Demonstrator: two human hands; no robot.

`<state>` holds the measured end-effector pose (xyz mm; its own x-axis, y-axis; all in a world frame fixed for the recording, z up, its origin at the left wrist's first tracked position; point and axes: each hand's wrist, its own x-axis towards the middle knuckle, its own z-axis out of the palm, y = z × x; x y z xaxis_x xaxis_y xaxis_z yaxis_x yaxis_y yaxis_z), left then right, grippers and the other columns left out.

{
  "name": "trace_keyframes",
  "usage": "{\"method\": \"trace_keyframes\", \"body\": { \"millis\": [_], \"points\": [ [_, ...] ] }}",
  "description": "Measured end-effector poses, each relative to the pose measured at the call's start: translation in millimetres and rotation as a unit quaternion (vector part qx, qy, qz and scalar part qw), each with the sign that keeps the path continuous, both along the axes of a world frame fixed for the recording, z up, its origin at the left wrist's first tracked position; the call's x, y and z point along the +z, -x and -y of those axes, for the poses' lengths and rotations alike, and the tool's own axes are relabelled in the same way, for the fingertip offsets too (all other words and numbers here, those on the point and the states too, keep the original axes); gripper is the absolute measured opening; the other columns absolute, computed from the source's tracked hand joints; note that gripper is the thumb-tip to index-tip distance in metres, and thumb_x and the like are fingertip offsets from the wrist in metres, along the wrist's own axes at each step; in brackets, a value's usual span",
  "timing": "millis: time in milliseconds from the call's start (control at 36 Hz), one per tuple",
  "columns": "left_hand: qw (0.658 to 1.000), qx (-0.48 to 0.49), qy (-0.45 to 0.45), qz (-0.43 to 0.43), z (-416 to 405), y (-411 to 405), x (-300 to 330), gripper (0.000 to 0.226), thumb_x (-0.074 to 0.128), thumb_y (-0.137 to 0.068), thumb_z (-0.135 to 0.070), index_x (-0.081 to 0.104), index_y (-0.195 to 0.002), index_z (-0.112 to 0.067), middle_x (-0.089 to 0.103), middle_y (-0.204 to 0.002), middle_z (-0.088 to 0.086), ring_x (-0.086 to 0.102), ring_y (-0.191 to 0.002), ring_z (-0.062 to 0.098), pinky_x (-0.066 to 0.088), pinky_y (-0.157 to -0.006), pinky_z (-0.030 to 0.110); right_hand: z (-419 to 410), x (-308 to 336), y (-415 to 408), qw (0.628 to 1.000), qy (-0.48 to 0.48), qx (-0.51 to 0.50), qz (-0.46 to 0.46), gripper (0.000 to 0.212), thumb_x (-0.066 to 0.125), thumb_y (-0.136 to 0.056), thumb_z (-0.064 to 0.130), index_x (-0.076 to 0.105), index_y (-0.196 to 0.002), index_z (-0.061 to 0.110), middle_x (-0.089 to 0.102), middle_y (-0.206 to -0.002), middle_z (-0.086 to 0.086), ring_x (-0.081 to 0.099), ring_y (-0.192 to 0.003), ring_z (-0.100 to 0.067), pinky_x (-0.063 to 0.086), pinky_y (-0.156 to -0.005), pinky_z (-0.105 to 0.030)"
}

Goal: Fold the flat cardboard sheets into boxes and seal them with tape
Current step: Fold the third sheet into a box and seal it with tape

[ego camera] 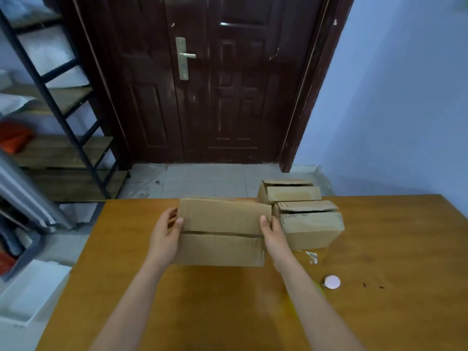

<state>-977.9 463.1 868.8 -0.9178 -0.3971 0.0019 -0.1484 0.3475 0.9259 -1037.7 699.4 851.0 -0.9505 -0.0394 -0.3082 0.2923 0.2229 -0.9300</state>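
A brown cardboard box (pixel 220 231) stands in the middle of the wooden table (pixel 379 312), its two top flaps folded shut with a dark seam between them. My left hand (pixel 166 236) grips its left end, thumb on the top flap and fingers behind. My right hand (pixel 273 234) grips the right end the same way. Two more folded boxes stand to the right: a near box (pixel 312 228) touching the held one, and a far box (pixel 291 192) at the table's back edge. Both show a gap between their top flaps.
A small white round object (pixel 332 281) and a scrap of clear tape (pixel 312 257) lie on the table to the right. A black-framed shelf rack (pixel 58 117) stands at the left, a dark wooden door (pixel 215 79) behind, and a white tray (pixel 30 290) on the floor.
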Motion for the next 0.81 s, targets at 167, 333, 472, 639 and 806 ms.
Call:
{"method": "trace_keyframes", "body": {
  "millis": [167,333,472,639,806],
  "points": [
    [0.993,-0.025,-0.096,-0.065,4,-6,-2,0.046,0.05,-0.093,0.001,0.042,-0.128,-0.028,0.048,-0.126,-0.011,0.046,-0.116,0.001,0.044,-0.088,0.019,-7,2,4,0.995,0.046,0.024,-0.086,0.042,0.057,-0.091,0.007,0.046,-0.123,0.032,0.054,-0.127,0.004,0.047,-0.12,-0.012,0.045,-0.098,-0.033],
    [0.984,-0.028,-0.173,-0.023,0,-18,-32,0.037,0.065,-0.08,-0.018,0.049,-0.113,-0.016,0.054,-0.114,-0.005,0.052,-0.107,0.005,0.047,-0.086,0.031,-4,-28,-8,0.991,0.003,-0.016,-0.13,0.061,0.067,-0.076,-0.011,0.047,-0.113,0.034,0.056,-0.12,0.006,0.052,-0.115,-0.007,0.051,-0.092,-0.03],
    [0.983,0.005,-0.177,0.044,-5,-22,-75,0.04,0.076,-0.077,-0.026,0.041,-0.084,-0.009,0.055,-0.107,0.003,0.055,-0.104,0.022,0.051,-0.077,0.044,0,-63,-28,0.984,-0.066,-0.055,-0.154,0.065,0.058,-0.074,-0.018,0.045,-0.115,0.03,0.054,-0.11,0.018,0.052,-0.103,0.012,0.041,-0.076,0.0],
    [0.993,0.017,0.013,0.117,-16,-39,-129,0.034,0.068,-0.083,-0.003,0.05,-0.112,-0.005,0.05,-0.107,0.007,0.052,-0.103,0.028,0.044,-0.077,0.036,-15,-132,-51,0.953,-0.289,0.049,-0.073,0.057,0.051,-0.073,-0.003,0.043,-0.121,0.026,0.056,-0.113,0.006,0.057,-0.105,-0.015,0.048,-0.081,-0.028],
    [0.963,-0.064,0.096,0.242,-13,-61,-153,0.049,0.059,-0.09,-0.008,0.04,-0.135,-0.013,0.051,-0.13,0.005,0.053,-0.117,0.027,0.046,-0.09,0.039,-37,-169,-67,0.921,-0.363,0.134,-0.036,0.046,0.052,-0.085,0.008,0.047,-0.13,0.012,0.053,-0.124,-0.005,0.051,-0.118,-0.023,0.041,-0.097,-0.029]
  ]
}}
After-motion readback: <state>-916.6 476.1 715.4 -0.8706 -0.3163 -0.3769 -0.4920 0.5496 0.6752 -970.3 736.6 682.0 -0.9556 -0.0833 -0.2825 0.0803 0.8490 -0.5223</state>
